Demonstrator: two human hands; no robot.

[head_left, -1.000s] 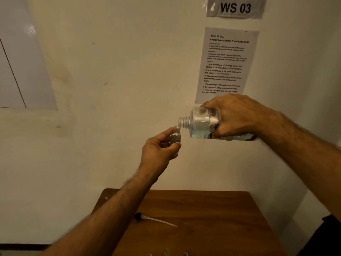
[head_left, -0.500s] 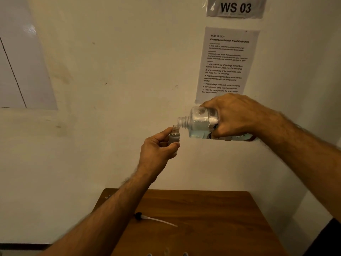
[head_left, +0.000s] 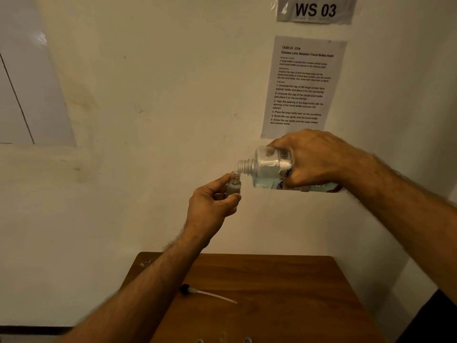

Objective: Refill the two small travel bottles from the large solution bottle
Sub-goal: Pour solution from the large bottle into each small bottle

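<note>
- The pour into one travel bottle looks under way, so I judge the task roughly at its middle; the second small bottle is not clearly in view, and capping of all bottles is left.
- A pale wall (head_left: 148, 120) fills most of the view, with a printed instruction sheet (head_left: 303, 87) and a "WS 03" sign (head_left: 315, 9) taped to it.
- A brown wooden table (head_left: 284, 293) stands against the wall, below the hands.
- The right hand (head_left: 319, 159) wraps its fingers round the large solution bottle (head_left: 267, 169), tipped nearly flat, uncapped neck pointing left.
- The left hand (head_left: 210, 204) pinches the small travel bottle (head_left: 233, 185) upright between thumb and fingers, its mouth touching or just under the large bottle's neck; it looks partly filled.
- A dip-tube pump cap (head_left: 197, 291) lies on the table.
- Small objects at the bottom edge are cut off; I cannot tell what they are.
</note>
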